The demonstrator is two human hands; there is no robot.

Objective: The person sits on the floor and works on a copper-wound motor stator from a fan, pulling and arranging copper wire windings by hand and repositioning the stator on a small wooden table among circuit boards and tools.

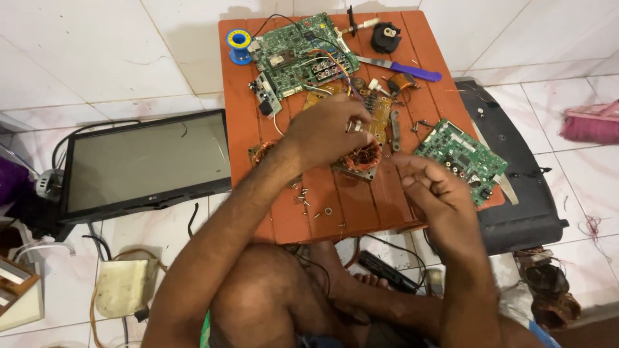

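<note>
Bent knee (264, 303) lowest, right hand (433, 187) loosely curled, empty, left hand (325, 129) gripping copper-wound coil (361, 158) on orange table (335, 206)

Flat monitor (145, 164), solder spool (238, 44)

Bare forearms and bare legs, no sleeves; hints of green and blue cloth at the waist.
</note>
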